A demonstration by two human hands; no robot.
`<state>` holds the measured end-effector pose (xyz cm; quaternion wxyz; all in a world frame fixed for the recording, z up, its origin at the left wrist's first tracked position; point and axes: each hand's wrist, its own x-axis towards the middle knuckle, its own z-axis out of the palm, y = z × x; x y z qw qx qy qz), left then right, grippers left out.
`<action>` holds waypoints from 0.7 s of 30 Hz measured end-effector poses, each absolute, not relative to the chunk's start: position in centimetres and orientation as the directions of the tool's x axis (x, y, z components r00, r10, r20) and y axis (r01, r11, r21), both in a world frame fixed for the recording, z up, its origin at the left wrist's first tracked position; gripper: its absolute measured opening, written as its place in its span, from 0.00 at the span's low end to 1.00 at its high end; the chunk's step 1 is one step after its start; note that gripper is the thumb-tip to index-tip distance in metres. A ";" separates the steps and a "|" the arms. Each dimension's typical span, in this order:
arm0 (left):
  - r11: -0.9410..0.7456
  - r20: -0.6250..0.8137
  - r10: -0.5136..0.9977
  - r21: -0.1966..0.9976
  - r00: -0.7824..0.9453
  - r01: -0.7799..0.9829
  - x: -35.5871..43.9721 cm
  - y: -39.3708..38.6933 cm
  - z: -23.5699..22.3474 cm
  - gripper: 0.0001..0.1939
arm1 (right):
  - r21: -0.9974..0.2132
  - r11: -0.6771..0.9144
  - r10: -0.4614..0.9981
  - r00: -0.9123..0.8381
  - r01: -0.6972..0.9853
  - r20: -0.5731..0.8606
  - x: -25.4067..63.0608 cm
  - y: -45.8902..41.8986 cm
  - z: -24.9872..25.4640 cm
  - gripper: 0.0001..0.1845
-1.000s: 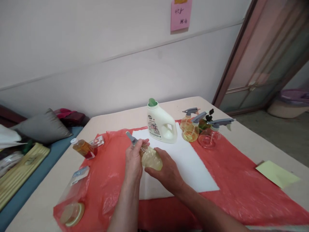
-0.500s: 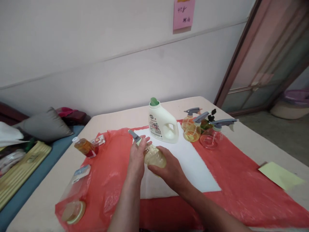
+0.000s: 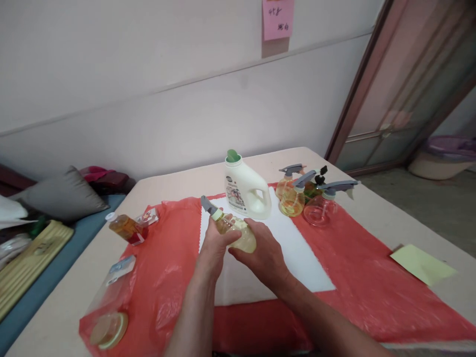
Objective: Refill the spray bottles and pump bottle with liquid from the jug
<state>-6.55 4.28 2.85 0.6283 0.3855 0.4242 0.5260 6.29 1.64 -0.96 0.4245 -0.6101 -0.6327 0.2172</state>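
Note:
A clear spray bottle (image 3: 245,240) with pale yellowish contents and a grey trigger head is held tilted over the white sheet (image 3: 277,267), its head pointing up to the left. My left hand (image 3: 216,243) grips it near the neck, thumb across the body. My right hand (image 3: 266,250) is closed around the rounded base. Just behind the hands stands a pale green detergent jug (image 3: 243,191) with a green spout in its open mouth.
Several spray bottles (image 3: 292,202) stand together at the right on red plastic sheeting (image 3: 357,267). A yellow paper (image 3: 423,264) lies far right. Along the left are an amber bottle (image 3: 126,228), a small box (image 3: 148,216) and a round-lidded container (image 3: 109,329).
My left hand has turned around the spray bottle's neck, its thumb now across the body. The trigger head has rotated. The view has shifted slightly, moving the table things left.

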 end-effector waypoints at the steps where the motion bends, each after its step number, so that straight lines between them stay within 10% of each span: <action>1: 0.169 -0.141 0.984 0.925 0.104 -0.342 -6.8 4.3 2.8 0.36 | -0.826 0.143 0.965 0.107 0.546 0.238 6.4 1.7 -0.9 0.32; 5: 0.150 -0.108 0.986 0.904 0.125 -0.400 -7.1 4.5 3.1 0.32 | -0.881 0.128 0.970 0.128 0.456 0.208 6.7 1.9 -1.1 0.36; 12: 0.062 -0.119 0.985 0.917 -0.122 -0.394 -7.1 5.0 2.4 0.21 | -0.638 0.416 0.854 -0.036 0.648 0.520 5.8 0.8 -2.0 0.39; 21: 0.083 -0.089 0.996 0.926 0.000 -0.367 -7.8 4.7 3.1 0.20 | -0.831 0.286 0.953 -0.048 0.477 0.300 5.7 0.6 -0.9 0.36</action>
